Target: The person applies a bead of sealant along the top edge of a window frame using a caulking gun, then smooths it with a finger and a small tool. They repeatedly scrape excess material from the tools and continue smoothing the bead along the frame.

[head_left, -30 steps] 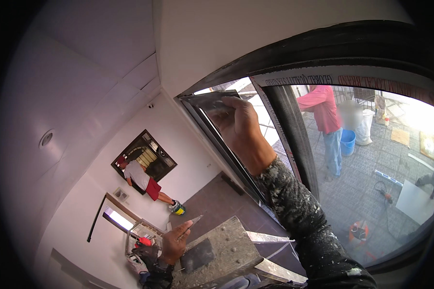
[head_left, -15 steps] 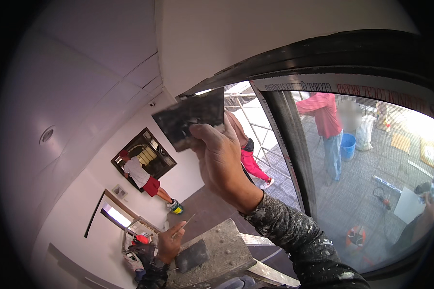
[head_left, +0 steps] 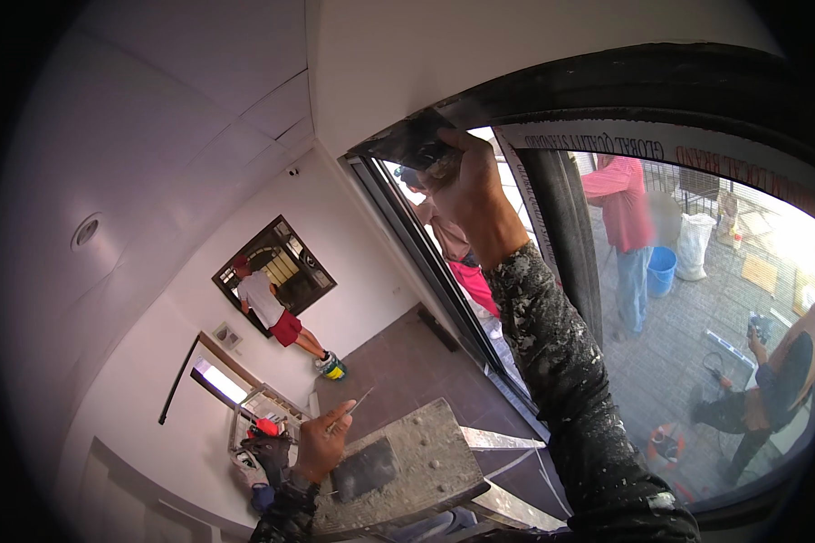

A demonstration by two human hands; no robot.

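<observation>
My right hand is raised and closed on a dark, flat scraper. The scraper lies against the underside of the door frame's top corner, where the white wall meets it; dark on dark, its outline is hard to make out. Lower down, my left hand pinches a thin flat blade, seen almost edge-on. That hand hovers beside a plaster-spattered work platform, which has a dark rectangular patch on top. Both my sleeves are dark and flecked with white.
Beyond the glass are a person in a red top, a blue bucket, a white sack and a crouching person. Indoors, a person in red shorts stands on a bucket by a dark-framed window.
My right hand has moved up and to the right, bringing the scraper from open air to the frame's top corner. My left hand has barely moved. Outside, the crouching person has come further into view.
</observation>
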